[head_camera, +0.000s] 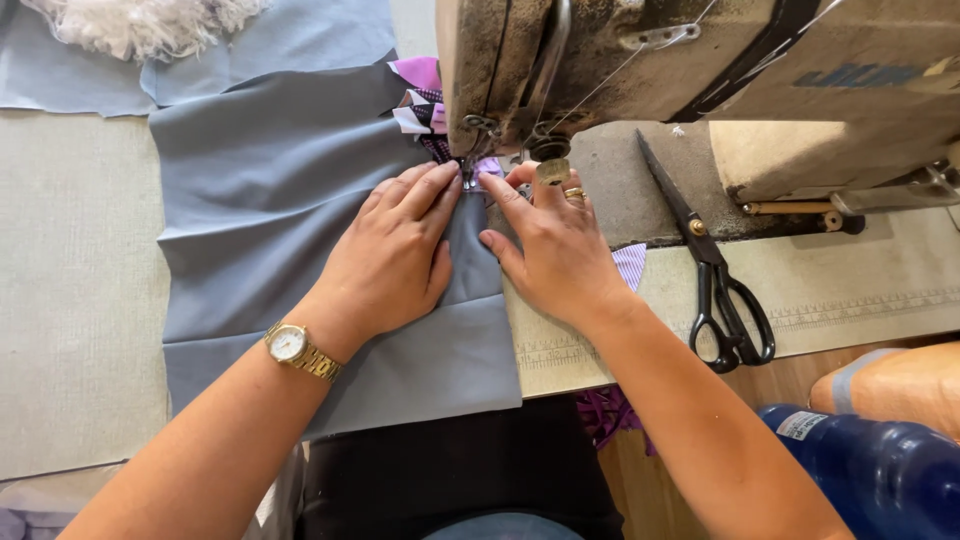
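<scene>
- Hands, two. Left hand (395, 250) lies flat, palm down, fingers close together, on the grey fabric (290, 220); fingertips reach to just beside the presser foot (470, 165). It grips nothing, only presses.
- Right hand (550, 245) lies flat too, fingers spread a little, index fingertip touching the fabric edge near the foot; it closes on nothing. One gold ring (574, 193) on a finger.
- Wristwatch (300, 350), one, gold band, pale dial, on the left wrist.
- Grey fabric, one large piece, spread over the table (80, 300) left of the machine, its near edge hanging off the front; several soft folds run across it.
- Patterned cloth (420, 100), purple, white and black, one piece showing behind the foot; a striped scrap (630, 262) shows under the right hand. Whether the two are joined cannot be told.
- Sewing machine (700, 70), one, worn beige body, cut off by the top and right edges; needle hidden behind fingers and foot.
- Scissors (715, 265), one pair, black handles, lying shut on the machine bed, right of the right hand.
- Blue plastic bottle (880, 470), one, lower right, partly out of frame.
- White fluffy material (140, 20), top left, cut off; kind unclear.
</scene>
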